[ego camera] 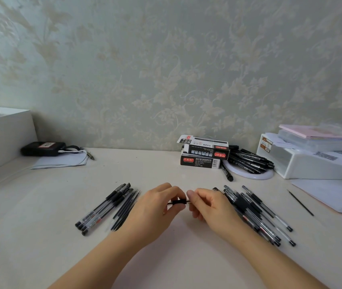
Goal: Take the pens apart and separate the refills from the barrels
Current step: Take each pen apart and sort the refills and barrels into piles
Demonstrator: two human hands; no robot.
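A pale cream tabletop [166,167] runs back to a wall covered in grey-green wallpaper with a faded beige leaf pattern [166,69]. Over the middle of the table, the left hand [155,209] and the right hand [209,207] meet on one black-gripped pen [179,201], held level just above the surface; the left fingers curl round its grip section and the right fingertips pinch the end next to it (how much of the pen lies inside either palm cannot be seen).

Left of the hands lies a row of clear barrels with black grips and end caps [101,207], and just beside them a bundle of thin dark refills [125,207]. Right of the hands, partly under the right wrist, sits a loose pile of whole clear-and-black pens [257,213]. One thin dark refill [300,202] lies alone further right, near white papers [328,195].

Against the wall stand two stacked black-and-white pen boxes [204,155], a heap of black markers [249,159], a white plastic drawer unit [311,161], and, far left, a black pouch [43,148].
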